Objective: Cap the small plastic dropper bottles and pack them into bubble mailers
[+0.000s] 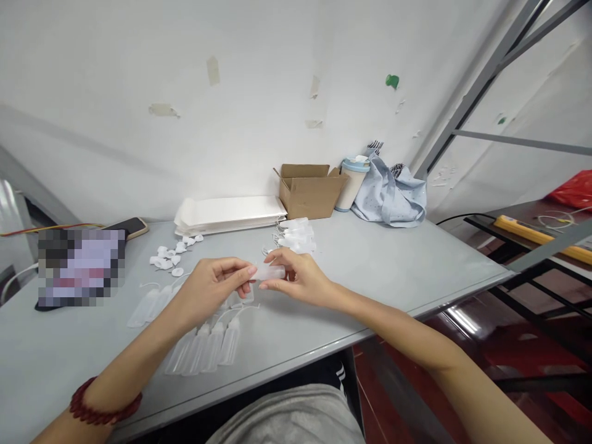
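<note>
Between my two hands, above the middle of the grey table (pixel 370 271), is a small translucent plastic bottle (pixel 272 272) lying on its side. My left hand (pixel 227 279) pinches its left end, where the fingers hide the tip. My right hand (pixel 296 276) grips the other end with thumb and fingers. Just below and left of the hands lies a row of similar bottles (pixel 210 348) with thin tubes at their tops. More such bottles (pixel 150 305) rest behind my left forearm. A further pile of bottles (pixel 298 231) sits beyond my right hand. Several small white caps (pixel 169 254) are scattered at the left.
Along the wall stand a stack of white sheets (pixel 231 213), an open cardboard box (pixel 309 196), a lidded cup (pixel 352 184) and a light blue cloth bag (pixel 393 194). A phone (pixel 132 228) and a blurred-out item (pixel 83 265) lie at the far left.
</note>
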`<state>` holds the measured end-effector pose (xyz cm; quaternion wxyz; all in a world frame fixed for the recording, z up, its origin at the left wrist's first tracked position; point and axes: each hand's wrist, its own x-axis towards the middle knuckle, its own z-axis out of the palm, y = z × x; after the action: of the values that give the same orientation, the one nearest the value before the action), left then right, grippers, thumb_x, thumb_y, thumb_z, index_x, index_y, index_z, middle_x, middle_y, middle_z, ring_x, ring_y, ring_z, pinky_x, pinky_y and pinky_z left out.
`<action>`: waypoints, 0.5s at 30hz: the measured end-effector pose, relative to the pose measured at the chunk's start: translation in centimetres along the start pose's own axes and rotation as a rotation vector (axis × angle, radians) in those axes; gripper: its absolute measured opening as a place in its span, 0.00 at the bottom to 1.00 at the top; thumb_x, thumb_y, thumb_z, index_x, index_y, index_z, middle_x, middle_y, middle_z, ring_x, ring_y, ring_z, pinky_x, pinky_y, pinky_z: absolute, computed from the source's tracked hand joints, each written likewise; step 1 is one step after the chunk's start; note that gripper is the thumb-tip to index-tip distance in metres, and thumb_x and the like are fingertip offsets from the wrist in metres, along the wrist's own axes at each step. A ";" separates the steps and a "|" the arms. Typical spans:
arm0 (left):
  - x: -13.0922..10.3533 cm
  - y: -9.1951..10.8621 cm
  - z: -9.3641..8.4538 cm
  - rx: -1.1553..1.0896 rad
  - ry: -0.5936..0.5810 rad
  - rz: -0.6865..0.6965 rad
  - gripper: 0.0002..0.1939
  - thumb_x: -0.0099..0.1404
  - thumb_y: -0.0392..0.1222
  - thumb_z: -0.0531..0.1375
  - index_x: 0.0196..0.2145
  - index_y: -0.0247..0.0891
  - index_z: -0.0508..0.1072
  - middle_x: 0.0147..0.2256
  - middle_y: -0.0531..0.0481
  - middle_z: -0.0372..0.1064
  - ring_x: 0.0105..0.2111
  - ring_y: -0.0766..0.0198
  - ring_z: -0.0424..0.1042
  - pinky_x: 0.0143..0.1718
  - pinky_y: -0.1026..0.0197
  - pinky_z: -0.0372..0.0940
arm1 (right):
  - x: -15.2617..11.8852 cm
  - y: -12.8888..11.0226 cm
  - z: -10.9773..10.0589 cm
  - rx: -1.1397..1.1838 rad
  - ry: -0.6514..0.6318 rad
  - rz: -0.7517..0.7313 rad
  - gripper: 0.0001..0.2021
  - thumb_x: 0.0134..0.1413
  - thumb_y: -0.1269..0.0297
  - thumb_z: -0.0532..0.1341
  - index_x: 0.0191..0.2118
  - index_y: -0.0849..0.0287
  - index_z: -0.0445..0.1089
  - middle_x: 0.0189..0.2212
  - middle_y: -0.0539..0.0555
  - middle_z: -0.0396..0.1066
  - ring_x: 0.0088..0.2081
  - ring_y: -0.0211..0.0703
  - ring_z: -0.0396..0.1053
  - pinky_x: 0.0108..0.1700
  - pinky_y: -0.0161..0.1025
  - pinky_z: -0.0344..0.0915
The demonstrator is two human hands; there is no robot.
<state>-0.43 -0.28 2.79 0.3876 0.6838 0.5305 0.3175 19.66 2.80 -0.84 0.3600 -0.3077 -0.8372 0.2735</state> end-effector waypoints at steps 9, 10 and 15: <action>-0.3 0.6 0.9 -0.063 0.173 -0.020 0.12 0.54 0.52 0.64 0.28 0.41 0.78 0.20 0.52 0.73 0.25 0.60 0.73 0.31 0.61 0.68 | 0.1 -0.4 -0.4 0.117 0.045 0.098 0.14 0.60 0.54 0.55 0.34 0.61 0.66 0.20 0.47 0.63 0.21 0.33 0.58 0.25 0.32 0.55; -0.5 0.6 1.1 -0.045 0.195 0.009 0.11 0.54 0.51 0.64 0.28 0.41 0.78 0.21 0.52 0.73 0.25 0.60 0.73 0.31 0.61 0.68 | 0.3 -0.6 -0.6 0.229 0.008 0.188 0.15 0.59 0.53 0.55 0.31 0.61 0.65 0.19 0.46 0.62 0.20 0.32 0.57 0.23 0.32 0.54; -0.6 0.3 1.7 -0.044 0.267 0.059 0.12 0.54 0.51 0.64 0.31 0.40 0.77 0.28 0.50 0.76 0.29 0.60 0.74 0.33 0.62 0.69 | 0.7 -0.8 -0.9 0.551 -0.049 0.382 0.17 0.55 0.49 0.58 0.29 0.61 0.62 0.20 0.46 0.62 0.19 0.30 0.55 0.21 0.31 0.52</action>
<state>1.07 -1.20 2.19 0.3191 0.6421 0.5498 0.4284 19.72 3.00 0.49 0.3516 -0.3434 -0.6673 0.5596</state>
